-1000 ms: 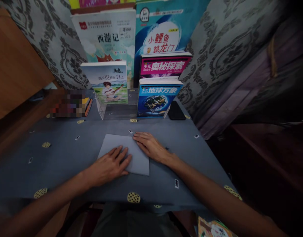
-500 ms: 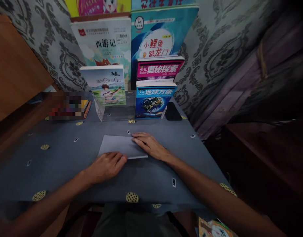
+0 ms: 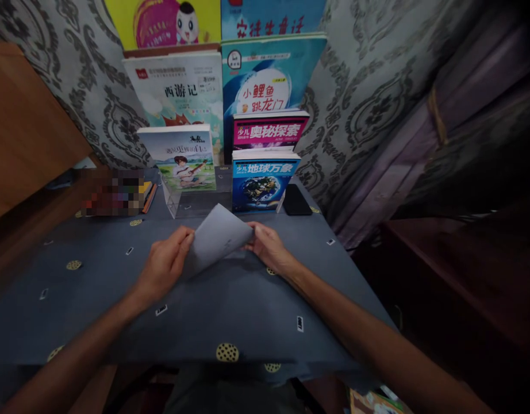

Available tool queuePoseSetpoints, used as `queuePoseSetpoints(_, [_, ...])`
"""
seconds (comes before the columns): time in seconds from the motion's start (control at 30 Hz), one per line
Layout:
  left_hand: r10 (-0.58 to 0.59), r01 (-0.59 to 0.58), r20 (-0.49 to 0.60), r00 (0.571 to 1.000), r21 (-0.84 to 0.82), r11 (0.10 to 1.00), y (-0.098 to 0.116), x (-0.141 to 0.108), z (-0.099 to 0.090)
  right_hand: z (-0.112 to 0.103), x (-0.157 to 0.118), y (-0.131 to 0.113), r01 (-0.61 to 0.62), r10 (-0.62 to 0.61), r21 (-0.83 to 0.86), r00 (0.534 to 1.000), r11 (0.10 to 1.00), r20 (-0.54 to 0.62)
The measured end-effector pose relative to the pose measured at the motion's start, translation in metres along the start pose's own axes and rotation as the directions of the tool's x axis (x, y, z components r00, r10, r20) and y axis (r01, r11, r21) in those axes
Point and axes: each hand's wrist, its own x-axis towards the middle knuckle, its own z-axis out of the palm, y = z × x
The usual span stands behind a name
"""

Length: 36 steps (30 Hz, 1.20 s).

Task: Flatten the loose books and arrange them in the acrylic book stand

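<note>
A folded sheet of pale paper (image 3: 219,238) is held tilted above the grey-blue tablecloth (image 3: 196,328). My left hand (image 3: 165,259) pinches its left edge, thumb on the near side. At the paper's right corner, my right hand (image 3: 268,244) grips with thumb and fingers. The fingertips behind the sheet are partly hidden. Just beyond the paper stands a clear display stand (image 3: 173,201) with books, among them a blue book with a globe (image 3: 265,184) and a book with a guitar player on its cover (image 3: 183,161).
A black phone (image 3: 296,199) lies right of the stand. Several items, blurred out, lie at the back left beside an orange-edged book (image 3: 150,198). Taller books, such as a teal one (image 3: 269,75), rise behind. A patterned curtain (image 3: 360,98) hangs at the back right.
The paper was flat on the table under both hands; now it is lifted and tilted, its far edge raised. My left hand has moved up and left. The view has shifted slightly.
</note>
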Motion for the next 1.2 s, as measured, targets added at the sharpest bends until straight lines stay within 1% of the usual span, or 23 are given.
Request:
queuePoseSetpoints(0.07, [-0.049, 0.047, -0.041, 0.998, -0.046, 0.998, 0.002, 0.003, -0.001, 0.004, -0.002, 0.001, -0.029, 0.027, 0.041, 0.999, 0.999, 0.047])
queuePoseSetpoints(0.17, [-0.141, 0.128, -0.090, 0.986, -0.141, 0.982, 0.004, 0.006, 0.003, 0.008, -0.005, 0.002, -0.068, 0.063, 0.041, 0.992, 0.997, 0.106])
queuePoseSetpoints(0.23, [-0.198, 0.168, -0.112, 0.974, -0.234, 0.958, 0.002, 0.007, 0.007, 0.009, -0.006, 0.000, -0.066, 0.061, 0.040, 0.991, 0.997, 0.121])
queuePoseSetpoints(0.3, [-0.263, 0.212, -0.103, 0.959, -0.351, 0.912, -0.003, 0.008, 0.012, 0.010, -0.006, -0.004, -0.050, 0.046, 0.037, 0.992, 0.998, 0.117])
queuePoseSetpoints(0.37, [-0.343, 0.279, -0.044, 0.938, -0.491, 0.825, -0.011, 0.008, 0.019, 0.010, -0.006, -0.010, -0.037, 0.035, 0.021, 0.992, 0.999, 0.118])
queuePoseSetpoints(0.43, [-0.419, 0.356, 0.052, 0.907, -0.626, 0.694, -0.019, 0.008, 0.026, 0.010, -0.006, -0.015, -0.033, 0.033, -0.003, 0.992, 0.999, 0.118])
queuePoseSetpoints(0.5, [-0.464, 0.405, 0.125, 0.877, -0.712, 0.574, -0.026, 0.008, 0.033, 0.009, -0.006, -0.018, -0.032, 0.034, -0.021, 0.993, 0.999, 0.109])
queuePoseSetpoints(0.53, [-0.478, 0.419, 0.147, 0.866, -0.734, 0.535, -0.028, 0.007, 0.036, 0.009, -0.006, -0.019, -0.036, 0.039, -0.029, 0.994, 0.999, 0.102])
queuePoseSetpoints(0.63, [-0.508, 0.459, 0.192, 0.840, -0.752, 0.474, -0.032, 0.005, 0.043, 0.007, -0.006, -0.019, -0.063, 0.066, -0.052, 0.995, 0.997, 0.075])
queuePoseSetpoints(0.7, [-0.519, 0.507, 0.247, 0.818, -0.735, 0.450, -0.036, 0.003, 0.046, 0.005, -0.004, -0.017, -0.089, 0.094, -0.082, 0.994, 0.993, 0.057])
queuePoseSetpoints(0.77, [-0.497, 0.561, 0.322, 0.806, -0.683, 0.468, -0.043, 0.000, 0.048, 0.001, -0.002, -0.014, -0.112, 0.120, -0.140, 0.992, 0.984, 0.049])
queuePoseSetpoints(0.8, [-0.472, 0.584, 0.363, 0.803, -0.636, 0.504, -0.047, -0.001, 0.048, -0.001, -0.001, -0.012, -0.122, 0.132, -0.182, 0.990, 0.976, 0.046])
queuePoseSetpoints(0.87, [-0.425, 0.597, 0.422, 0.801, -0.515, 0.615, -0.057, -0.001, 0.047, -0.005, 0.000, -0.008, -0.133, 0.150, -0.292, 0.988, 0.947, 0.039])
queuePoseSetpoints(0.9, [-0.411, 0.579, 0.421, 0.809, -0.446, 0.683, -0.061, -0.001, 0.046, -0.007, 0.001, -0.005, -0.135, 0.156, -0.351, 0.987, 0.927, 0.031])
queuePoseSetpoints(0.93, [-0.396, 0.541, 0.400, 0.827, -0.368, 0.757, -0.065, -0.001, 0.045, -0.009, 0.001, -0.003, -0.135, 0.157, -0.404, 0.987, 0.905, 0.022])
queuePoseSetpoints(1.0, [-0.335, 0.398, 0.298, 0.894, -0.182, 0.899, -0.069, 0.001, 0.043, -0.012, 0.002, 0.001, -0.130, 0.151, -0.488, 0.989, 0.863, 0.004])
queuePoseSetpoints(1.03, [-0.272, 0.299, 0.242, 0.931, -0.078, 0.951, -0.070, 0.002, 0.043, -0.014, 0.002, 0.002, -0.123, 0.143, -0.519, 0.990, 0.846, -0.002])
queuePoseSetpoints(1.07, [-0.193, 0.193, 0.201, 0.960, 0.023, 0.981, -0.069, 0.004, 0.044, -0.015, 0.003, 0.003, -0.115, 0.134, -0.546, 0.991, 0.830, -0.005])
queuePoseSetpoints(1.1, [-0.111, 0.092, 0.181, 0.977, 0.110, 0.990, -0.069, 0.005, 0.045, -0.016, 0.003, 0.004, -0.105, 0.124, -0.571, 0.992, 0.814, -0.007])
queuePoseSetpoints(1.13, [-0.040, 0.008, 0.179, 0.983, 0.176, 0.984, -0.069, 0.006, 0.048, -0.017, 0.003, 0.004, -0.098, 0.115, -0.597, 0.993, 0.796, -0.010])
queuePoseSetpoints(1.2, [0.051, -0.107, 0.212, 0.976, 0.263, 0.959, -0.070, 0.008, 0.056, -0.018, 0.002, 0.002, -0.085, 0.094, -0.664, 0.995, 0.743, -0.022])
